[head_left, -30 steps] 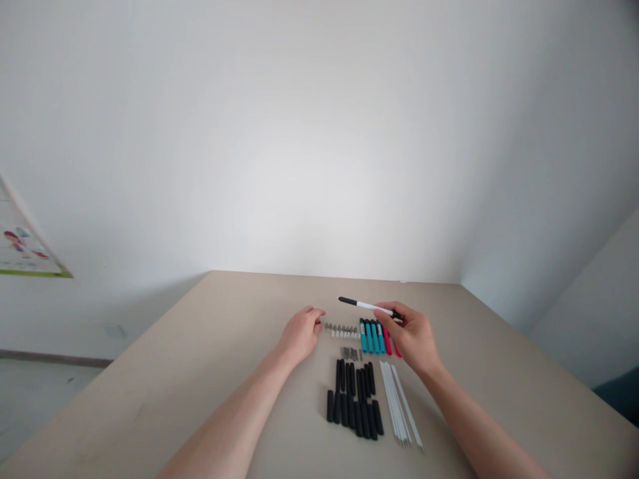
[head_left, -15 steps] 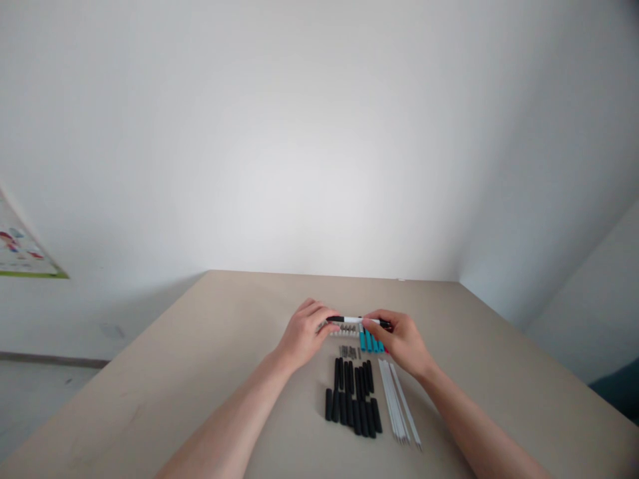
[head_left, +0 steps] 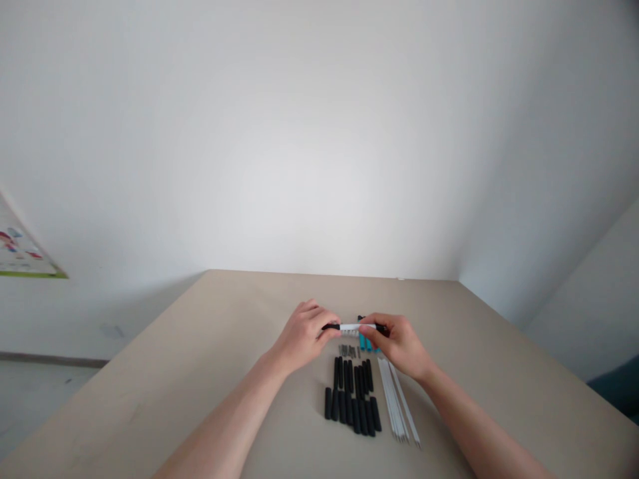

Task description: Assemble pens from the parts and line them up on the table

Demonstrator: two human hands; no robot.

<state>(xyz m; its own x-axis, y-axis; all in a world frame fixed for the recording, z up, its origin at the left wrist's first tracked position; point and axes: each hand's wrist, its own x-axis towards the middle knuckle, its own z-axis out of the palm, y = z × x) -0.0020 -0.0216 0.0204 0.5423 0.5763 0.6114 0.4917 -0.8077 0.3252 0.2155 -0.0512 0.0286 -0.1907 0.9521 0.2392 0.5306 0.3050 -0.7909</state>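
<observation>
A pen (head_left: 349, 326) with a white barrel and black ends is held level above the beige table (head_left: 210, 346). My left hand (head_left: 304, 334) pinches its left black end and my right hand (head_left: 397, 340) grips its right end. Below the hands lie rows of pen parts: several black grips and caps (head_left: 352, 396), several thin white refills (head_left: 397, 399), small metal springs (head_left: 348, 350), and teal pieces (head_left: 365, 342) partly hidden behind my right hand.
A white wall rises behind the table. A poster (head_left: 20, 249) hangs on the wall at far left. The table's right edge (head_left: 529, 346) runs diagonally toward a second surface at the right.
My right hand brought the pen down and leftward. My left hand left the table and closed on the pen's left end, so both hands hold it now.
</observation>
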